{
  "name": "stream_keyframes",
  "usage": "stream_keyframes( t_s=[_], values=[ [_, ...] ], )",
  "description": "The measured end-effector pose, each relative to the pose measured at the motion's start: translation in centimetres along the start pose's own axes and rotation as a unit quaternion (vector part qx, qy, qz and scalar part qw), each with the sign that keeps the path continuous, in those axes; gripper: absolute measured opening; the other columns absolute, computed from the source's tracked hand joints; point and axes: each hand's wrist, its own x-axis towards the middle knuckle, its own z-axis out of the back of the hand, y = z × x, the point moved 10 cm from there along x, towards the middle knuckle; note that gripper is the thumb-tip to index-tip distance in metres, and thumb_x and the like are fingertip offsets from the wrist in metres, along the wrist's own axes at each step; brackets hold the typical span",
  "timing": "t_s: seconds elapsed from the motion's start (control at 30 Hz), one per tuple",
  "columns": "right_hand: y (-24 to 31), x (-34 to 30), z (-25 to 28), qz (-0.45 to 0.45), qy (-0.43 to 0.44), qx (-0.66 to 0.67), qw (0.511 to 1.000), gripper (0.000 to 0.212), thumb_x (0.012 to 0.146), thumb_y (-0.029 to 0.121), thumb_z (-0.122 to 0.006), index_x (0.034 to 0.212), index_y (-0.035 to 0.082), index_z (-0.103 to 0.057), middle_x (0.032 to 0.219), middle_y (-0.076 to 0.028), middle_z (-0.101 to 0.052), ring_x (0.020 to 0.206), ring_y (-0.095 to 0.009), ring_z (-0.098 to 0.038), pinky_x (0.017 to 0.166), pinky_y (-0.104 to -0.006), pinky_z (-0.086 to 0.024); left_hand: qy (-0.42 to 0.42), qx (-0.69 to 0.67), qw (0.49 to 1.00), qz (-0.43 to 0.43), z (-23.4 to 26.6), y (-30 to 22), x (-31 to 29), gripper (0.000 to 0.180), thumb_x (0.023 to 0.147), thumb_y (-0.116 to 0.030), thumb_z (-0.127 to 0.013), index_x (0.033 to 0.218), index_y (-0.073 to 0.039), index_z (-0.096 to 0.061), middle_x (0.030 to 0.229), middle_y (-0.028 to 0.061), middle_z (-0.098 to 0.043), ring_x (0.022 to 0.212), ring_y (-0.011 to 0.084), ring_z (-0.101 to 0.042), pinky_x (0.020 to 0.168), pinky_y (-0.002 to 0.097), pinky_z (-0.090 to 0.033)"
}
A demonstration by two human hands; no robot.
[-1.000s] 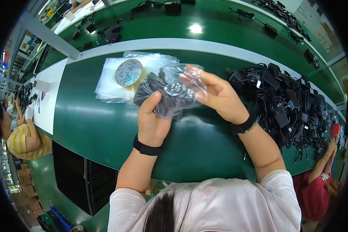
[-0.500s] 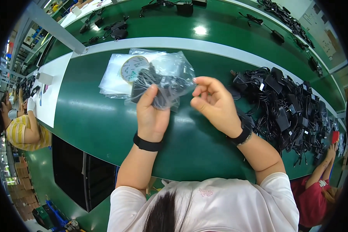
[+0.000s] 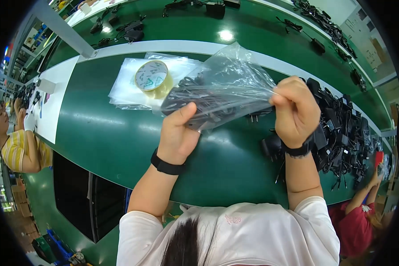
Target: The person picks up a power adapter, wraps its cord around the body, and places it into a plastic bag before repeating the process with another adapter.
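Observation:
A clear plastic bag (image 3: 235, 71) stretches between my two hands above the green table. Inside its left end lies a black power adapter with a coiled cable (image 3: 193, 99). My left hand (image 3: 178, 133) grips the bag and the adapter through the film, thumb on top. My right hand (image 3: 297, 111) pinches the gathered right end of the bag. Just beyond my left hand, a roll of clear tape (image 3: 154, 80) rests on a stack of flat clear bags (image 3: 122, 91). Film reflections partly hide the adapter.
A heap of black adapters and cables (image 3: 334, 137) covers the table's right side. A raised light rail (image 3: 164, 46) runs along the far edge, with a green bench (image 3: 181, 26) beyond. One person in yellow stripes (image 3: 20, 150) works at left, another in red (image 3: 357, 226) at right.
My right hand has moved right, pulling the bag's end out taut. The bag now spreads wide, and the tape roll shows more fully. My left hand keeps its hold.

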Motion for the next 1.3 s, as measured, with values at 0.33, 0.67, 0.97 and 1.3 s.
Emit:
stream_keyframes(
  t_s=[0.33,0.67,0.97,1.3],
  values=[
    [-5.4,-7.8,-10.1,-0.443,0.109,0.499,0.737,0.081,0.079,0.039,-0.065,0.136,0.002,-0.022,0.128,-0.016,-0.042,0.115,-0.024,-0.044,0.096,-0.0349,-0.036,0.008,-0.041,0.996,-0.084,-1.2,-0.7,-0.5,0.048,0.078,-0.005,-0.061,0.122,0.0,-0.043,0.119,0.014,-0.052,0.111,0.0268,-0.049,0.1,0.0421,-0.034],
    [-5.7,-8.5,-10.1,-0.502,-0.037,0.523,0.688,0.025,0.083,0.007,-0.053,0.104,-0.006,-0.059,0.105,-0.012,-0.06,0.097,-0.019,-0.056,0.086,-0.0294,-0.042,-0.035,0.096,0.994,-0.048,-1.1,2.0,-1.0,0.051,0.076,-0.007,-0.068,0.121,-0.003,-0.045,0.113,0.0065,-0.054,0.101,0.0181,-0.054,0.093,0.0324,-0.039],
    [-2.8,-5.5,-7.4,-0.228,0.044,0.212,0.949,0.014,0.084,0.004,-0.051,0.091,-0.003,-0.06,0.094,-0.012,-0.062,0.083,-0.018,-0.058,0.074,-0.0285,-0.046,-0.057,0.436,0.883,-0.163,-2.6,-2.6,-1.4,0.049,0.073,-0.009,-0.072,0.116,-0.001,-0.048,0.098,0.0069,-0.057,0.084,0.0125,-0.054,0.077,0.0237,-0.045],
    [-5.7,-8.3,-9.7,-0.46,-0.028,0.436,0.773,0.016,0.086,0.012,-0.056,0.092,-0.001,-0.061,0.09,-0.007,-0.061,0.085,-0.014,-0.057,0.076,-0.0262,-0.045,-0.099,0.44,0.856,-0.251,-1.9,-2.8,-2.4,0.005,0.08,-0.006,-0.061,0.081,-0.001,-0.059,0.08,0.0046,-0.058,0.074,0.0099,-0.05,0.067,0.0241,-0.04]
  ],
)
